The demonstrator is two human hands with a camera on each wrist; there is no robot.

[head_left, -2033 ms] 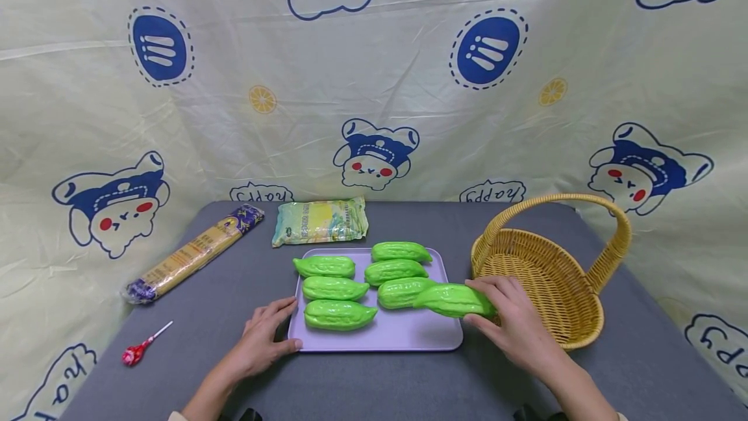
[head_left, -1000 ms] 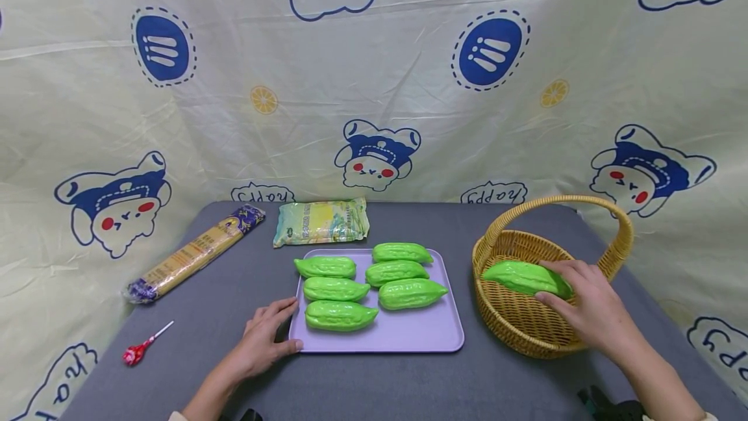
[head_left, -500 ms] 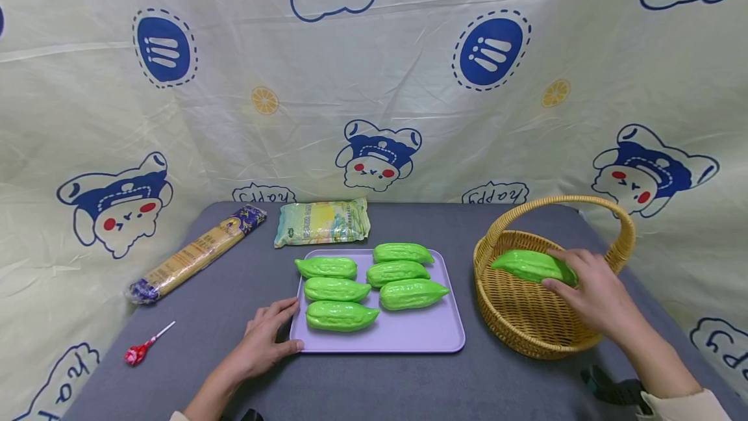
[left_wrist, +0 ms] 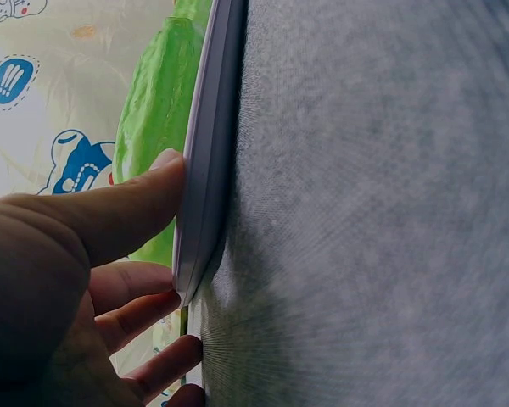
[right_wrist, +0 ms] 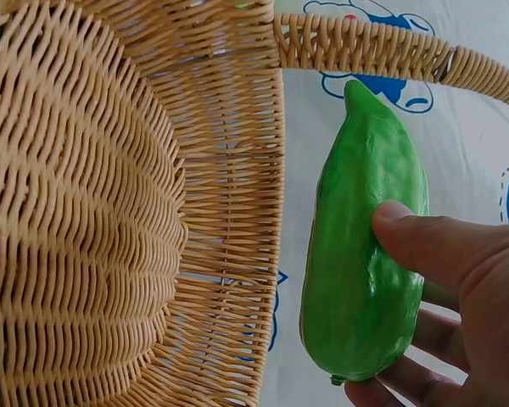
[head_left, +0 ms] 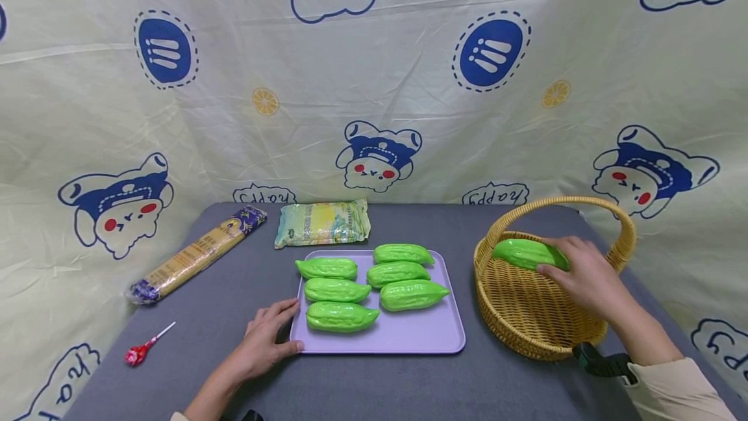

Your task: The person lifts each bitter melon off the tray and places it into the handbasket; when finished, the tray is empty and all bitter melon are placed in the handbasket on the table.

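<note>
A green bitter melon (head_left: 528,254) is held in my right hand (head_left: 584,275), above the far part of the wicker basket (head_left: 540,343). In the right wrist view, the thumb lies across the bitter melon (right_wrist: 365,246) and the fingers go behind it. My left hand (head_left: 265,336) rests at the left edge of the lilac tray (head_left: 417,336), its fingers along the side and the thumb near the front corner. Up close in the left wrist view, thumb and fingertips touch the tray's rim (left_wrist: 208,161). Several more bitter melons (head_left: 341,316) lie on the tray in two columns.
A long pack of noodles (head_left: 199,255) lies at the left of the grey table (head_left: 374,385). Behind the tray is a pale green and yellow packet (head_left: 323,222). A red lollipop (head_left: 137,353) lies at front left. The basket's tall handle (head_left: 561,201) arches over it.
My right hand has carried the bitter melon from over the tray's right edge to over the basket, then toward its far side. The left hand stays at the tray.
</note>
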